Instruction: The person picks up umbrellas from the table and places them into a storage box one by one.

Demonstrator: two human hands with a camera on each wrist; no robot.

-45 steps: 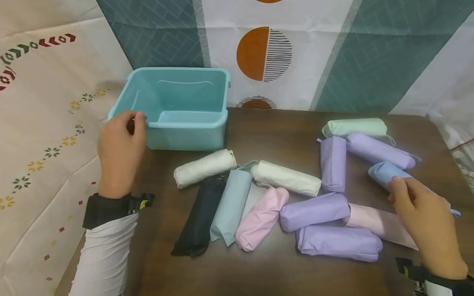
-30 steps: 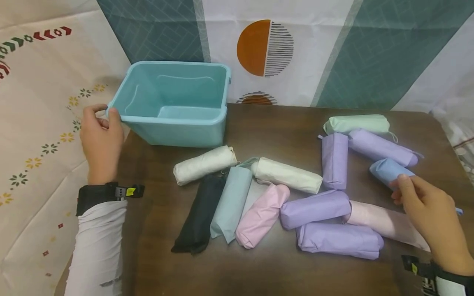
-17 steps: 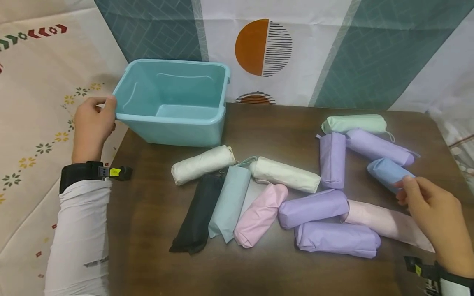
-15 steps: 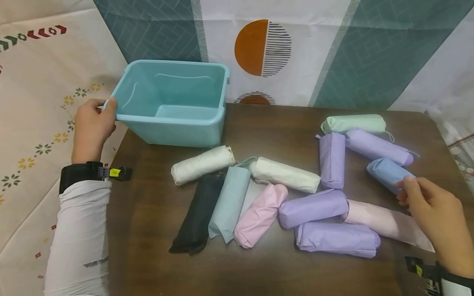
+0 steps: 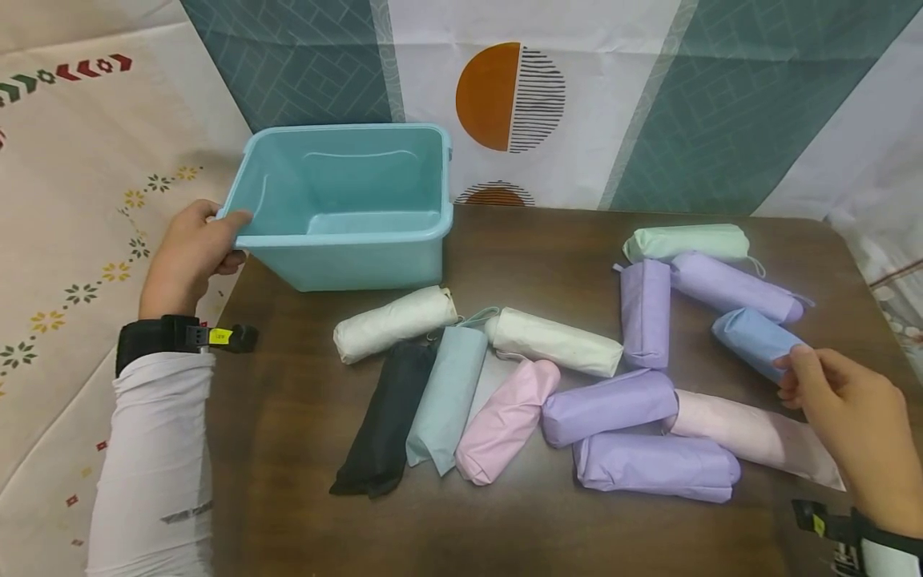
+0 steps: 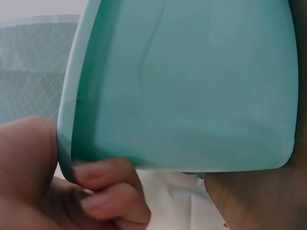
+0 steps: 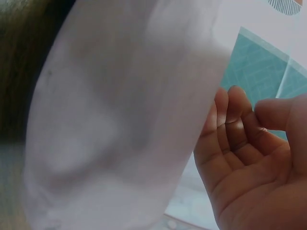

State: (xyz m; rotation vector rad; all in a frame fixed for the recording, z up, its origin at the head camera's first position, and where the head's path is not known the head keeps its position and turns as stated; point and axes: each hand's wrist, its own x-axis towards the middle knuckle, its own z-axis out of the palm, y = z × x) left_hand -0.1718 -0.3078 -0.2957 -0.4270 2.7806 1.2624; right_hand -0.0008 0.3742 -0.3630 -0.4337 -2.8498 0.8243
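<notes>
My left hand (image 5: 186, 255) grips the front left corner of a turquoise plastic bin (image 5: 368, 266), thumb over the rim. In the left wrist view, fingers (image 6: 117, 203) curl under the bin's rim (image 6: 67, 110). My right hand (image 5: 858, 417) hovers by a folded blue umbrella (image 5: 750, 336), fingers loosely bent, partly covering it. The right wrist view shows nothing between the thumb and fingers (image 7: 235, 108). Below that hand lies a pale pink umbrella (image 5: 750, 433), which fills much of the right wrist view.
Folded umbrellas lie on the brown table (image 5: 541, 529): several purple ones (image 5: 656, 467), a mint one (image 5: 688, 243), two off-white ones (image 5: 555, 342), a pink one (image 5: 507, 422), a grey-blue one (image 5: 449, 397) and a black one (image 5: 385, 421). Patterned cloth (image 5: 764, 104) hangs behind.
My left hand has moved from the bin's front to its left corner and taken hold of the rim. The bin has shifted slightly right. My right hand has drifted a little right.
</notes>
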